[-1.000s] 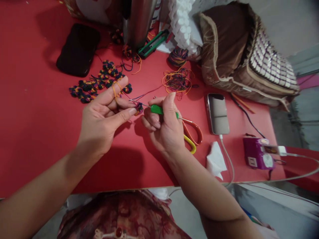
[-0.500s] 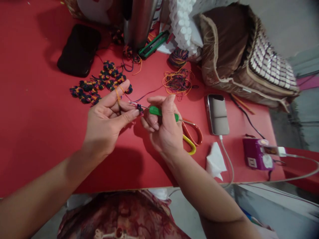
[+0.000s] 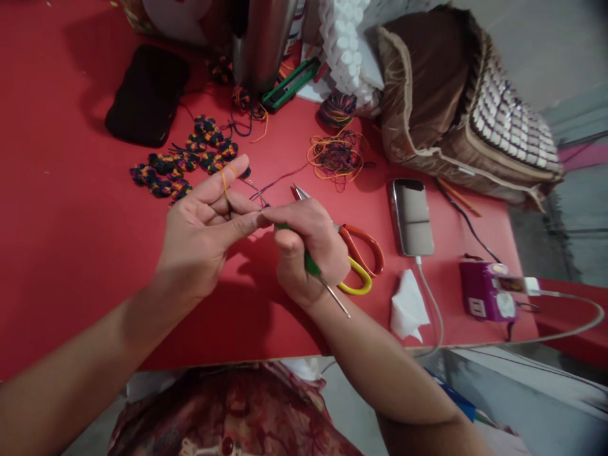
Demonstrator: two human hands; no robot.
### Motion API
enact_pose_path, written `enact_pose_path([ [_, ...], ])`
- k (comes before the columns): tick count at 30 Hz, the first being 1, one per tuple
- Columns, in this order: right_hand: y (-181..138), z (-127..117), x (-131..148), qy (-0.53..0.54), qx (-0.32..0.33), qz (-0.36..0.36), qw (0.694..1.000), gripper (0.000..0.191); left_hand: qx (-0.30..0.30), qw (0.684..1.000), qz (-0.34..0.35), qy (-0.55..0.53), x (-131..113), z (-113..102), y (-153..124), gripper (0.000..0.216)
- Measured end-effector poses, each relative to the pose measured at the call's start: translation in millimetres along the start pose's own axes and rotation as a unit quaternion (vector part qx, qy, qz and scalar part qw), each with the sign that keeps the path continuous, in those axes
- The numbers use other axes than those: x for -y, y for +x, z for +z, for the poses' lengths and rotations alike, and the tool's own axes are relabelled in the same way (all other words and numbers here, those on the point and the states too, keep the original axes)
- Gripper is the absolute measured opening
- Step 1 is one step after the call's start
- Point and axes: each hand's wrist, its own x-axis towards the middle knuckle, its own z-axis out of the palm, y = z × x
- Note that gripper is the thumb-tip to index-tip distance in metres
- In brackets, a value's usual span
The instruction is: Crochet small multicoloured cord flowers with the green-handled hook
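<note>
My left hand (image 3: 194, 234) pinches a small dark crochet piece between thumb and fingers; my fingers hide most of it. Orange yarn (image 3: 225, 183) loops around its raised index finger. In my right hand (image 3: 311, 247) is a crochet hook (image 3: 312, 263) with a green handle, its thin tip up at the work and its other metal end sticking out past the palm. The right fingertips meet the left thumb. A dark multicolour yarn strand runs from the work to a loose yarn tangle (image 3: 336, 155). Scissors (image 3: 363, 248) with red and yellow handles lie partly under my right hand.
A crocheted multicolour strip (image 3: 164, 174) lies beyond my left hand, near a black case (image 3: 148, 95). Behind are a yarn ball (image 3: 337, 109), a green cutter (image 3: 291, 85) and a metal flask (image 3: 261, 44). On the right are a phone (image 3: 412, 218), tissue (image 3: 410, 307), purple adapter (image 3: 487, 291) and brown bag (image 3: 427, 76).
My right hand has rolled over, turning the hook so its rear end points down toward my wrist. Its fingers have come up against my left thumb. The left hand stays nearly still.
</note>
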Motion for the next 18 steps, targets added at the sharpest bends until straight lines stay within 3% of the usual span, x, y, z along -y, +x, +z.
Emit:
enact_pose_path([
  [5, -2.7, -1.6, -4.5, 0.046, -0.045, -0.031, 0.997, 0.026, 0.019, 1.0, 0.001, 0.0, -7.6, -4.4, 4.9, 0.056],
  [10, -3.7, 8.8, -4.6, 0.085, -0.094, -0.006, 0.992, 0.035, 0.004, 1.0, -0.002, 0.007, -8.6, -5.4, 6.9, 0.057],
  [18, 2.6, 9.2, -4.4, 0.123, -0.117, -0.001, 0.986, 0.037, -0.001, 0.999, 0.009, 0.031, -10.5, -7.8, 6.3, 0.05],
])
